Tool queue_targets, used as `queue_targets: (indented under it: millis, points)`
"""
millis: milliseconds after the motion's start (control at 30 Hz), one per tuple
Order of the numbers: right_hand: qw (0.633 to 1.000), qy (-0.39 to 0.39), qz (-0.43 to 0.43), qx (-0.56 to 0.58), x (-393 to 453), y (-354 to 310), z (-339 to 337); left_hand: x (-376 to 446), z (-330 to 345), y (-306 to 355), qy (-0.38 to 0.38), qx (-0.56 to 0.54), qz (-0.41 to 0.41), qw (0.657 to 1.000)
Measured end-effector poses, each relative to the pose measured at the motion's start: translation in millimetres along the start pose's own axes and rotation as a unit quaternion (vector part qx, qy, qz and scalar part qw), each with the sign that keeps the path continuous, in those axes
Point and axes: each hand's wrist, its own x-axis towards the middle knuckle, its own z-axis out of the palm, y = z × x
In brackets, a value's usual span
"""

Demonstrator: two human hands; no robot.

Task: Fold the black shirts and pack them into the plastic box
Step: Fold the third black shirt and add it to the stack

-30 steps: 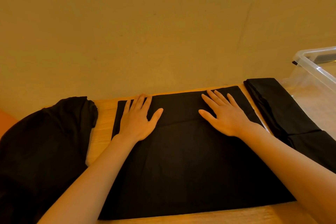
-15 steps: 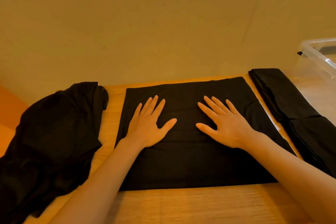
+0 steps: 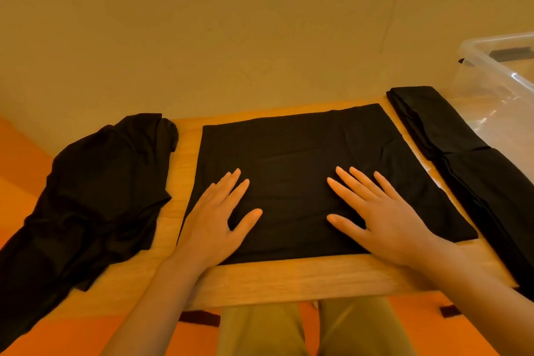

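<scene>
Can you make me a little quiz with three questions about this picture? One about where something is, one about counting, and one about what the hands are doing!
1. Where is the plastic box?
A. far right of the table
B. far left
C. on the lap

2. How many hands lie on the middle shirt?
A. none
B. one
C. two

3. How are the left hand and right hand held?
A. fists
B. flat, fingers spread
C. pinching cloth

Answers: 1 A, the clear box sits past the folded shirt. 2 C, both press on it. 3 B, fingers lie straight on the cloth.
</scene>
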Motion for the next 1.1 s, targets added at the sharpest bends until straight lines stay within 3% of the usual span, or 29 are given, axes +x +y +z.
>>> queue_targets:
  millis: [133,333,667,800,967,1100]
  points:
    - [1.000,0.022,0.010,-0.006,-7,-2,0,-10,-3,0,0.036,0.008,0.030,0.999]
    - [0.999,0.008,0.040,-0.012,-63,2,5,-68,-6,-8,-0.029,-0.006,0.043,0.999]
    - [0.997,0.018,0.072,-0.031,-94,3,12,-90,-13,-16,-0.032,0.017,0.059,0.998]
    - [0.998,0.027,0.057,-0.022,-99,5,12,-101,-13,-18,0.008,-0.015,0.070,0.997]
    - [0.999,0.035,0.015,-0.013,-115,24,15,-131,-7,-35,0.073,0.022,0.117,0.990]
    - [0.994,0.107,-0.026,-0.026,-127,35,21,-144,-6,-41,0.121,0.011,0.135,0.983]
